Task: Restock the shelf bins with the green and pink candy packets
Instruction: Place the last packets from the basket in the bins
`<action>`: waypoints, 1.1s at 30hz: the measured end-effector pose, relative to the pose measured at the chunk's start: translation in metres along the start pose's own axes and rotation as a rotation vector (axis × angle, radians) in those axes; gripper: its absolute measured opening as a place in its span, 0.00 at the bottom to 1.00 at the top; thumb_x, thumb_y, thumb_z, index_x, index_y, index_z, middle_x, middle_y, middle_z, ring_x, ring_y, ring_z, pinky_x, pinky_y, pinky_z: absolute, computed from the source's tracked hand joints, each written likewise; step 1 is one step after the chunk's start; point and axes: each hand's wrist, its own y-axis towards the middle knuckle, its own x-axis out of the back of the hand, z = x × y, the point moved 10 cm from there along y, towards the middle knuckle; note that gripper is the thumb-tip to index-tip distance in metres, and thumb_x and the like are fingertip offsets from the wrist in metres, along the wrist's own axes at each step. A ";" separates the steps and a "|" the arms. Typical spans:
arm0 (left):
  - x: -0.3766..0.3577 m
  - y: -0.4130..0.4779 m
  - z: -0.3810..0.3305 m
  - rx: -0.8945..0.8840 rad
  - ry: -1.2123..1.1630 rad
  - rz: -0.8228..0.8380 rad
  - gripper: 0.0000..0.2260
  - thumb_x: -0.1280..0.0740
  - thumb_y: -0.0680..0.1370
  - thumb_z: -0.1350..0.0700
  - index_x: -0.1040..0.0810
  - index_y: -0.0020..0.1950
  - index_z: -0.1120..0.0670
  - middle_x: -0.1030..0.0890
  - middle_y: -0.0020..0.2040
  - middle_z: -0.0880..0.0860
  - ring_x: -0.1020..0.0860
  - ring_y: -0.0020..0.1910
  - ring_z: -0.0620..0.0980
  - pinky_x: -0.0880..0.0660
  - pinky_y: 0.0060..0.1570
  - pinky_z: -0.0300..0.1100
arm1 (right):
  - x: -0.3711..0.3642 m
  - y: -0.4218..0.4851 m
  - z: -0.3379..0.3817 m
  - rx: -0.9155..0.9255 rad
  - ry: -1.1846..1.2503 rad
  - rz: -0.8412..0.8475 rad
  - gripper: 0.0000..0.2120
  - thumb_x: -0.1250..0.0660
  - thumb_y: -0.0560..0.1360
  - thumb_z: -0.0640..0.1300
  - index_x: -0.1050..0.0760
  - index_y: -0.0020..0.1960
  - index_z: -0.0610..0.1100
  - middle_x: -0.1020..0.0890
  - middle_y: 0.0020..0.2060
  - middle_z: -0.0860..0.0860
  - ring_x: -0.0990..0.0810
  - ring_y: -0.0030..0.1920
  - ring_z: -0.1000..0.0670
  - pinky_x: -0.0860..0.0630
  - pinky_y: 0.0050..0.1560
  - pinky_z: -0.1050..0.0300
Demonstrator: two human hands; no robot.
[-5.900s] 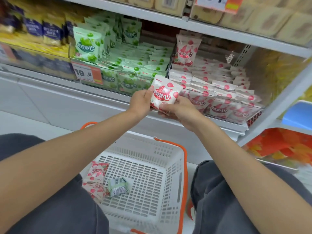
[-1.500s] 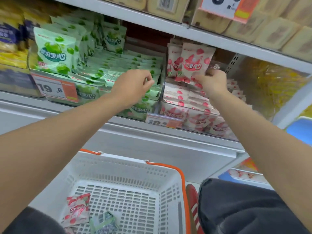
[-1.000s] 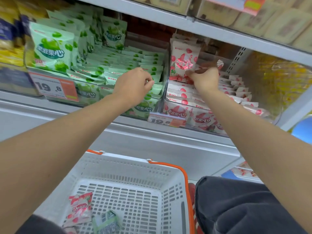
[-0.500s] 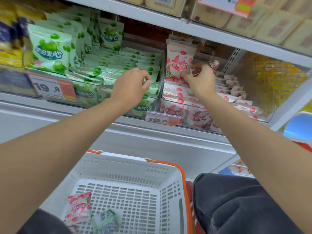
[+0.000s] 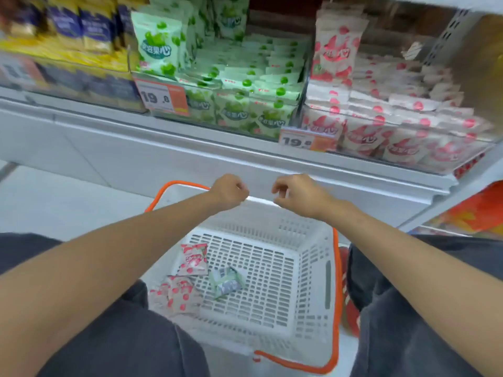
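Both arms have dropped back from the shelf (image 5: 245, 159) and now hang over the far rim of the basket (image 5: 313, 270) — the left hand (image 5: 230, 192) has come off the green side, the right hand (image 5: 298, 195) off the pink. Each grip is loosely curled, with nothing in it.

Up on the shelf, the green candy bin (image 5: 196, 104) and the pink candy bin (image 5: 394, 142) both look well stocked. An upright pink packet (image 5: 337, 47) stands on the left of its bin, so that placement reads as finished.

Down in the white basket lies what is left of the stock — two pink packets (image 5: 193, 259) at the near left, and one green packet (image 5: 227, 281) just beside them. By that, the next reach probably goes down into the basket, with three packets left to shelve.
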 end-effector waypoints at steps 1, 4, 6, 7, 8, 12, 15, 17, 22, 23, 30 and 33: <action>-0.012 -0.004 0.028 0.055 0.094 0.101 0.07 0.35 0.78 0.61 0.18 0.46 0.59 0.18 0.44 0.58 0.22 0.42 0.53 0.24 0.45 0.43 | -0.028 -0.002 -0.003 -0.007 -0.057 0.163 0.09 0.31 0.75 0.45 0.22 0.55 0.45 0.20 0.46 0.50 0.24 0.46 0.50 0.28 0.48 0.57; -0.037 -0.016 0.109 0.209 0.351 0.287 0.07 0.37 0.78 0.62 0.19 0.47 0.57 0.21 0.42 0.57 0.23 0.40 0.52 0.24 0.41 0.40 | -0.084 -0.012 -0.013 -0.005 -0.207 0.407 0.12 0.32 0.76 0.47 0.24 0.59 0.46 0.21 0.52 0.49 0.24 0.53 0.48 0.29 0.60 0.54; -0.054 -0.023 0.156 0.278 0.494 0.391 0.10 0.39 0.79 0.62 0.19 0.52 0.65 0.22 0.39 0.63 0.25 0.32 0.51 0.29 0.31 0.36 | -0.112 -0.021 -0.018 -0.006 -0.280 0.501 0.13 0.34 0.77 0.47 0.25 0.61 0.47 0.22 0.57 0.50 0.24 0.58 0.47 0.29 0.62 0.52; -0.064 -0.027 0.179 0.320 0.570 0.447 0.12 0.39 0.79 0.62 0.21 0.57 0.67 0.21 0.41 0.63 0.24 0.34 0.52 0.28 0.34 0.38 | -0.124 -0.027 -0.020 -0.008 -0.302 0.548 0.13 0.35 0.77 0.47 0.26 0.61 0.46 0.23 0.58 0.49 0.24 0.58 0.46 0.28 0.61 0.51; -0.074 -0.032 0.200 0.351 0.645 0.506 0.14 0.39 0.80 0.61 0.23 0.61 0.67 0.20 0.46 0.62 0.21 0.41 0.54 0.24 0.41 0.41 | -0.136 -0.032 -0.021 -0.008 -0.323 0.592 0.13 0.35 0.78 0.45 0.26 0.61 0.45 0.23 0.58 0.47 0.24 0.58 0.45 0.26 0.59 0.50; -0.111 -0.043 0.261 0.432 0.805 0.635 0.13 0.40 0.78 0.63 0.23 0.61 0.59 0.20 0.50 0.56 0.21 0.44 0.50 0.24 0.49 0.43 | -0.169 -0.043 -0.019 0.010 -0.359 0.688 0.14 0.37 0.77 0.38 0.24 0.62 0.39 0.21 0.58 0.42 0.21 0.57 0.41 0.23 0.53 0.48; -0.122 -0.044 0.276 0.413 0.824 0.616 0.14 0.41 0.79 0.64 0.25 0.63 0.61 0.21 0.59 0.57 0.21 0.57 0.55 0.24 0.57 0.45 | -0.184 -0.044 -0.018 0.029 -0.350 0.723 0.13 0.38 0.77 0.37 0.25 0.61 0.38 0.21 0.58 0.41 0.22 0.47 0.41 0.30 0.41 0.53; -0.123 -0.046 0.292 0.421 0.859 0.605 0.17 0.42 0.80 0.63 0.29 0.68 0.59 0.22 0.61 0.56 0.22 0.58 0.54 0.23 0.58 0.45 | -0.187 -0.042 -0.018 0.031 -0.357 0.716 0.11 0.38 0.78 0.38 0.25 0.60 0.40 0.21 0.57 0.43 0.21 0.50 0.43 0.29 0.41 0.53; -0.130 -0.041 0.348 0.554 0.767 0.583 0.30 0.40 0.80 0.59 0.49 0.80 0.52 0.23 0.62 0.58 0.20 0.49 0.52 0.19 0.50 0.46 | -0.191 -0.045 -0.018 0.020 -0.343 0.715 0.12 0.38 0.78 0.40 0.24 0.60 0.40 0.20 0.57 0.44 0.21 0.56 0.43 0.21 0.55 0.46; -0.126 -0.043 0.336 0.537 0.785 0.563 0.28 0.37 0.80 0.56 0.44 0.78 0.54 0.20 0.58 0.55 0.19 0.50 0.52 0.20 0.52 0.48 | -0.191 -0.047 -0.020 0.009 -0.340 0.722 0.13 0.38 0.77 0.39 0.24 0.61 0.40 0.20 0.57 0.44 0.21 0.56 0.42 0.21 0.56 0.45; -0.109 -0.045 0.227 0.470 0.765 0.584 0.26 0.28 0.76 0.52 0.31 0.69 0.58 0.21 0.54 0.52 0.20 0.54 0.51 0.22 0.49 0.42 | -0.167 -0.053 -0.034 -0.127 -0.183 0.685 0.16 0.35 0.77 0.44 0.23 0.61 0.35 0.21 0.58 0.37 0.22 0.58 0.37 0.24 0.59 0.44; -0.106 -0.053 0.187 0.471 0.745 0.604 0.24 0.33 0.80 0.54 0.33 0.73 0.62 0.26 0.66 0.54 0.23 0.62 0.52 0.26 0.60 0.41 | -0.149 -0.060 -0.041 -0.190 -0.172 0.690 0.17 0.35 0.77 0.45 0.24 0.61 0.35 0.20 0.58 0.38 0.22 0.58 0.38 0.24 0.57 0.47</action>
